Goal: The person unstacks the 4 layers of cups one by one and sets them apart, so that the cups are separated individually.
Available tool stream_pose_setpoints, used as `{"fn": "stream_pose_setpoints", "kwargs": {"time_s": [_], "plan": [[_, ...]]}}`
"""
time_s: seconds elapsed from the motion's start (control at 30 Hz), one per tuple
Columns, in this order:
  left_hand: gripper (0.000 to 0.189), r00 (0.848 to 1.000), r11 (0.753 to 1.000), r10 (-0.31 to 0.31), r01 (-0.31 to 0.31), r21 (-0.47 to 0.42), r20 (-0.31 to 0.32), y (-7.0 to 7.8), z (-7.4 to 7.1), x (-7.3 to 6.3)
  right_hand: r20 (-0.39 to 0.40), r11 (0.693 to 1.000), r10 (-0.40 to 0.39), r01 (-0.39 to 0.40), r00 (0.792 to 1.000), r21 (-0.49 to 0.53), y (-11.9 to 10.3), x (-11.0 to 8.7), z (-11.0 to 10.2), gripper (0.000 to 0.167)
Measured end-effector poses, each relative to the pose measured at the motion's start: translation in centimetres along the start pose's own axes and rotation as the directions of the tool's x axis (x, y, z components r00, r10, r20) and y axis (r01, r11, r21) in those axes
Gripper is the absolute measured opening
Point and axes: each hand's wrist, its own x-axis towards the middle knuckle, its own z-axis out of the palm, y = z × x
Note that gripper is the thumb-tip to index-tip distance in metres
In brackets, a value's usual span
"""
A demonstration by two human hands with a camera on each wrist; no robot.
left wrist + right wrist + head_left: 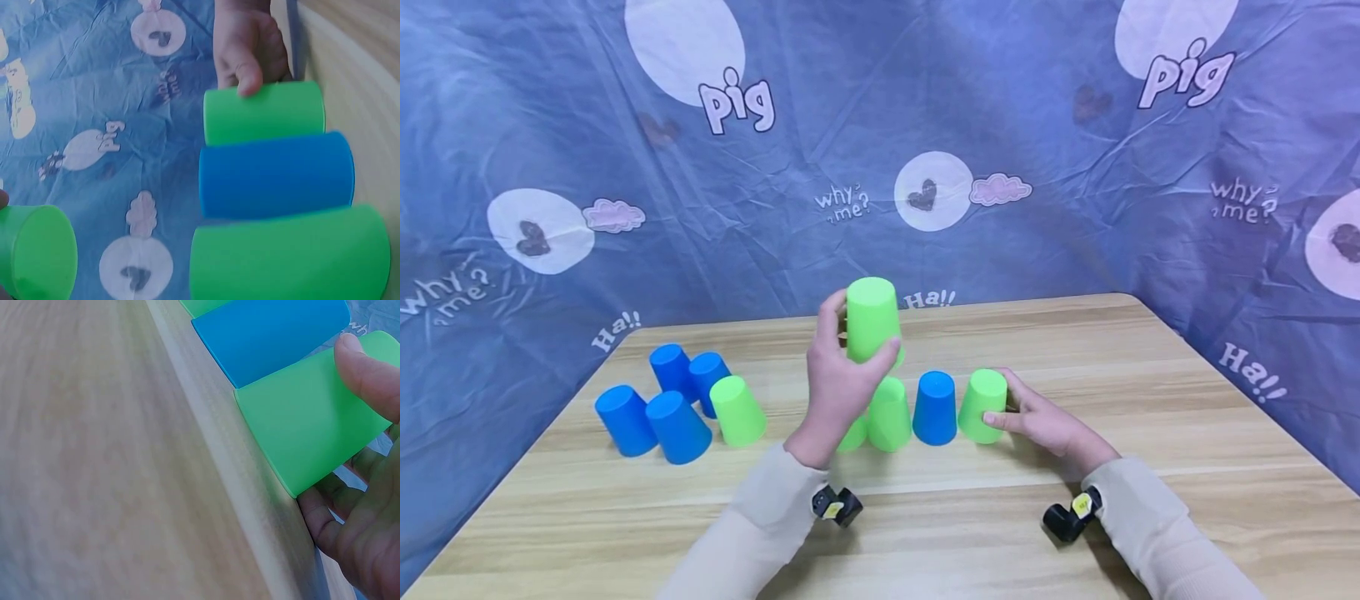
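My left hand [838,379] grips an upside-down green cup [872,317] and holds it raised above the row of cups. In the left wrist view the same green cup [44,253] shows its open end at the lower left. On the table, my right hand [1041,421] holds the green cup [982,406] at the row's right end, thumb on its near side and fingers behind. Beside that cup stands an inverted blue cup [936,408], then a green cup [889,415]. Another green cup [852,437] is mostly hidden behind my left hand and wrist.
To the left, several inverted blue cups [679,428] stand in a loose group with one green cup [738,411] at their right. The wooden table [970,525] reaches back to a blue printed cloth [1045,250]. Small black cameras sit on both wrists.
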Motion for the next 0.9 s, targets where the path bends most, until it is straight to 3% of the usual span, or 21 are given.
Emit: {"fn": "stream_pose_setpoints", "kwargs": {"time_s": [0.17,0.33,0.53,0.63,0.77,0.9], "plan": [[0.065,0.998,1.000,-0.009,0.010,0.010,-0.060,-0.4,-1.9,0.5,0.002,1.000,-0.002,0.002,1.000,-0.013,0.0,0.0,0.0,0.058],[0.066,0.993,0.998,-0.060,0.061,0.009,-0.105,-0.9,-4.1,1.0,-0.003,1.000,-0.005,0.005,1.000,-0.016,0.0,0.0,-0.1,0.059],[0.066,0.973,0.993,-0.111,0.118,0.025,-0.201,-1.4,-6.7,1.5,-0.007,1.000,-0.006,0.006,1.000,-0.025,0.0,0.0,-0.1,0.058],[0.064,0.949,0.988,-0.112,0.137,0.064,-0.296,-1.5,-7.9,1.7,-0.013,1.000,-0.001,0.001,1.000,-0.028,0.0,0.0,-0.1,0.059],[0.062,0.901,0.984,-0.111,0.160,0.084,-0.418,-1.7,-9.5,2.0,-0.017,1.000,0.006,-0.006,1.000,-0.031,0.0,-0.1,0.0,0.060],[0.061,0.862,0.984,-0.099,0.158,0.077,-0.497,-2.1,-11.1,2.2,-0.017,1.000,0.002,-0.003,1.000,-0.023,0.0,-0.1,0.0,0.061]]}}
